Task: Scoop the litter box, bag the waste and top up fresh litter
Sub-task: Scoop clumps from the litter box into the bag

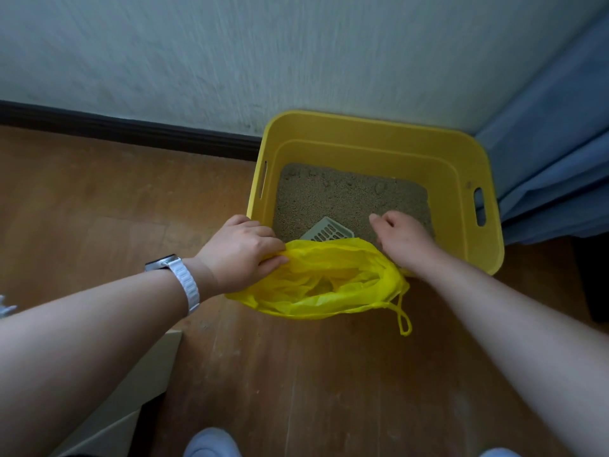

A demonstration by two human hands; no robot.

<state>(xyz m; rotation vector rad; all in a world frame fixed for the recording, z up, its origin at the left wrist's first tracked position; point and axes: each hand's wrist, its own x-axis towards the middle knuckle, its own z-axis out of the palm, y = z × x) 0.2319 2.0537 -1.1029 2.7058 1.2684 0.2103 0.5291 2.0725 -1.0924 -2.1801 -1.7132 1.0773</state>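
A yellow litter box (468, 159) stands on the wooden floor against the wall, with grey-brown litter (333, 196) in its bottom. A pale slotted scoop (326, 229) lies in the litter at the near side, partly hidden by a yellow plastic bag (329, 282). The bag hangs open in front of the box's near rim, and its drawstring loop (404, 321) dangles at the right. My left hand (240, 249), with a white watch on its wrist, grips the bag's left rim. My right hand (400, 239) hovers over the litter, fingers loosely curled; whether it holds the bag is hidden.
A blue curtain (553, 143) hangs right of the box. A dark skirting board (125, 127) runs along the white wall. A pale cardboard box (138, 390) sits at the lower left under my left forearm. My light shoes (211, 443) show at the bottom edge.
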